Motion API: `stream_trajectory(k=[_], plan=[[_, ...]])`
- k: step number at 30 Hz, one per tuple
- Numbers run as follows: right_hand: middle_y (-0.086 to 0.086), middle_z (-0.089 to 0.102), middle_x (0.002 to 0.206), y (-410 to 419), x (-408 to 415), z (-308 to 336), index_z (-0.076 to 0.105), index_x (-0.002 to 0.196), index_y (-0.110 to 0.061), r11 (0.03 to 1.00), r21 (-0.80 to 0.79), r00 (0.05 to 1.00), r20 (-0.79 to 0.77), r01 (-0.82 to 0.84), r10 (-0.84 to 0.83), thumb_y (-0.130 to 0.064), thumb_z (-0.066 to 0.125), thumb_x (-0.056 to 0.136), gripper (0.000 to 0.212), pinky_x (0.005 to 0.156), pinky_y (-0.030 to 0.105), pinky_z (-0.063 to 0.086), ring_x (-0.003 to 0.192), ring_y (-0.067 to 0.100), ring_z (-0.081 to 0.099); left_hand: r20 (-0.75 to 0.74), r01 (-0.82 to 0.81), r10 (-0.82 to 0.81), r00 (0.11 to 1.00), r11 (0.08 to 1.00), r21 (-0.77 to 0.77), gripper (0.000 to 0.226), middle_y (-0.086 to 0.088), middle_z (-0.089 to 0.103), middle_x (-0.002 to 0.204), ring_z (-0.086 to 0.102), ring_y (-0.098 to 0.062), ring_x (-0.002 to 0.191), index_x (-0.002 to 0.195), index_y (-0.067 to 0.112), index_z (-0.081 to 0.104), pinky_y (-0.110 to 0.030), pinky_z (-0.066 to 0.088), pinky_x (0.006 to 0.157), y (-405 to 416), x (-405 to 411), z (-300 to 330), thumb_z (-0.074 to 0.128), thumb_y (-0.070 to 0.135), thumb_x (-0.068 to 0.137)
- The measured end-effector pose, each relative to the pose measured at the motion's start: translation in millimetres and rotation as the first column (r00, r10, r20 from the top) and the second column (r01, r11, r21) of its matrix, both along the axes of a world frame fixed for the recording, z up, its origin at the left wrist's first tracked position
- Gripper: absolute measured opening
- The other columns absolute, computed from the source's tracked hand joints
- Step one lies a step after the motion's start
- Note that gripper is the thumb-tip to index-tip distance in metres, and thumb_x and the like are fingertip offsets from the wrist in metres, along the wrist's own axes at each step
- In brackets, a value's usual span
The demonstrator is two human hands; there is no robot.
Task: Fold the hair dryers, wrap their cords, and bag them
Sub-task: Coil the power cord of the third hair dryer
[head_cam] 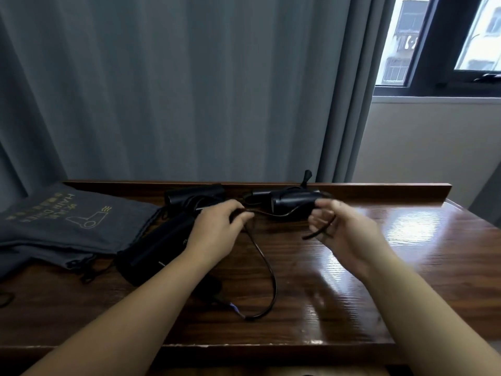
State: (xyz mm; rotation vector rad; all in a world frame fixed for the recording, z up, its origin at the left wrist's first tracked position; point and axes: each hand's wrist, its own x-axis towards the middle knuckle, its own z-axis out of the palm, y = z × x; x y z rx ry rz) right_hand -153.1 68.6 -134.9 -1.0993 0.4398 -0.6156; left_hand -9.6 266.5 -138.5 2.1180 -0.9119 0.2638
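A black hair dryer [291, 203] lies at the back middle of the wooden table [406, 280]. Its black cord [267, 270] loops down toward the front edge. My left hand [217, 229] pinches the cord near the dryer. My right hand [344, 229], blurred, grips another stretch of the same cord just right of the dryer. A second black dryer [195, 198] lies at the back left. In front of that second dryer a black dryer [160, 246] sits partly in a dark pouch. Grey drawstring bags [67, 221] printed "HAIR DRYER" lie at the far left.
A raised wooden lip [379, 189] runs along the table's back edge, with a grey curtain [189, 90] hanging behind it. A window [439, 42] is at the upper right. The table's right half shows glossy bare wood.
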Motion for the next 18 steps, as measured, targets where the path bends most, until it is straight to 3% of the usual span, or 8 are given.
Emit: stream_trajectory(k=[3, 4, 6, 8, 11, 13, 16, 18], plan=[[0.003, 0.059, 0.129, 4, 4, -21, 0.050, 0.144, -0.014, 0.850, -0.519, 0.914, -0.300, 0.084, -0.273, -0.021, 0.057, 0.101, 0.044, 0.100, 0.035, 0.044, 0.112, 0.017, 0.055, -0.064, -0.010, 0.006, 0.998, 0.998, -0.055, 0.023, 0.008, 0.070, 0.074, 0.064, -0.006, 0.071, 0.093, 0.027, 0.076, -0.032, 0.054, 0.068, 8, -2, 16, 0.067, 0.048, 0.091], [0.001, 0.049, 0.141, 11, 2, -21, 0.041, 0.151, -0.016, 0.740, -0.664, 0.897, -0.260, 0.102, -0.357, -0.020, 0.058, 0.100, 0.054, 0.106, 0.035, 0.042, 0.119, 0.015, 0.051, -0.083, 0.000, -0.004, 0.997, 0.999, -0.054, 0.023, 0.008, 0.070, 0.070, 0.065, -0.006, 0.068, 0.093, 0.027, 0.077, -0.030, 0.053, 0.066, 9, -3, 20, 0.068, 0.048, 0.091], [-0.001, 0.040, 0.149, 28, -1, -16, 0.036, 0.153, -0.016, 0.511, -0.828, 0.918, 0.012, 0.231, -0.397, -0.014, 0.057, 0.097, 0.060, 0.113, 0.040, 0.040, 0.127, 0.015, 0.048, -0.100, 0.020, -0.027, 0.995, 0.997, -0.070, 0.022, 0.008, 0.070, 0.069, 0.065, -0.005, 0.065, 0.093, 0.027, 0.078, -0.029, 0.053, 0.064, 10, -7, 27, 0.068, 0.048, 0.090], [-0.001, 0.043, 0.150, 43, -1, -13, 0.035, 0.154, -0.015, 0.360, -0.903, 0.962, 0.166, 0.236, -0.216, -0.010, 0.056, 0.092, 0.066, 0.115, 0.043, 0.039, 0.137, 0.014, 0.045, -0.101, 0.051, -0.058, 0.993, 0.996, -0.068, 0.019, 0.011, 0.070, 0.067, 0.064, -0.002, 0.064, 0.093, 0.029, 0.078, -0.026, 0.049, 0.062, 8, -12, 30, 0.070, 0.046, 0.090], [-0.019, 0.053, 0.140, 61, 4, -8, 0.025, 0.158, -0.026, 0.394, -0.918, 0.999, -0.033, -0.039, 0.023, -0.017, 0.063, 0.096, 0.074, 0.107, 0.018, 0.040, 0.128, -0.001, 0.051, -0.059, 0.120, -0.125, 0.990, 0.989, -0.092, 0.011, 0.017, 0.069, 0.070, 0.063, 0.005, 0.067, 0.097, 0.033, 0.077, -0.020, 0.046, 0.065, 2, -20, 33, 0.073, 0.038, 0.089], [-0.026, 0.066, 0.114, 61, 8, -7, 0.042, 0.150, -0.033, 0.438, -0.896, 0.995, -0.093, -0.074, -0.022, -0.026, 0.067, 0.096, 0.059, 0.089, 0.007, 0.042, 0.107, -0.009, 0.060, -0.054, 0.171, -0.180, 0.982, 0.975, -0.143, 0.017, 0.016, 0.065, 0.074, 0.059, 0.004, 0.070, 0.104, 0.037, 0.072, -0.016, 0.045, 0.067, 0, -25, 33, 0.074, 0.032, 0.087], [-0.022, 0.071, 0.086, 57, 8, -3, 0.072, 0.110, -0.034, 0.482, -0.876, 0.999, 0.001, 0.021, -0.042, -0.025, 0.060, 0.100, 0.017, 0.077, 0.021, 0.049, 0.086, -0.001, 0.066, -0.055, 0.264, -0.278, 0.959, 0.946, -0.189, 0.035, 0.009, 0.061, 0.090, 0.057, -0.005, 0.080, 0.120, 0.038, 0.062, -0.022, 0.048, 0.077, 2, -30, 28, 0.074, 0.029, 0.088], [-0.013, 0.072, 0.089, 55, 7, -2, 0.073, 0.099, -0.030, 0.559, -0.829, 0.997, 0.013, -0.034, 0.081, -0.025, 0.054, 0.104, 0.021, 0.082, 0.033, 0.053, 0.087, 0.008, 0.067, -0.058, 0.287, -0.296, 0.953, 0.949, -0.128, 0.056, 0.012, 0.056, 0.117, 0.054, -0.002, 0.106, 0.133, 0.038, 0.054, -0.022, 0.046, 0.093, 4, -26, 20, 0.079, 0.036, 0.083]])
